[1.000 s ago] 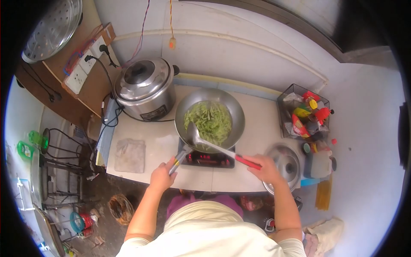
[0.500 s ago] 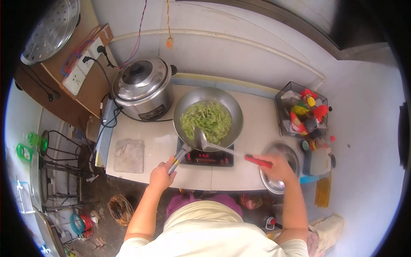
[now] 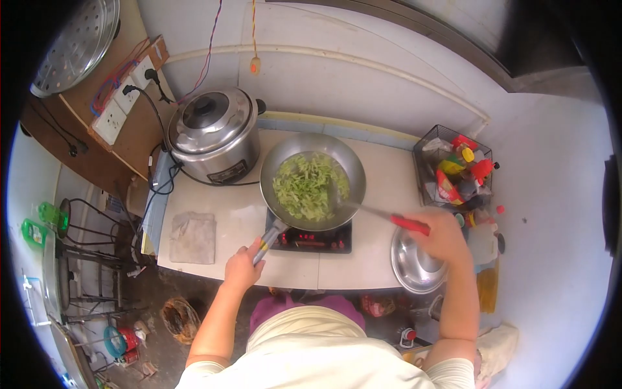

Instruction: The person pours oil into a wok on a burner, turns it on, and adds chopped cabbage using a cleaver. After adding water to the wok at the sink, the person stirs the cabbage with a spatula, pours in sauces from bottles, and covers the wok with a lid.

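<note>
My left hand is wrapped round the grey handle of a metal wok. The wok sits on a black induction cooker with lit red digits. Shredded green vegetable lies in the wok. Closed on the red grip of a metal spatula, my right hand is over the right part of the counter. The spatula's shaft slants left into the wok, and its blade is blurred among the vegetable shreds at the right side.
A large steel cooker with a lid stands left of the wok, near a folded cloth. Below my right hand is a metal basin or lid. A wire basket of bottles and packets stands at the right wall.
My right hand has moved right and slightly up with the spatula. Its blade has shifted from the wok's near left to its right side, and the vegetable shreds lie differently. My left hand keeps its grip.
</note>
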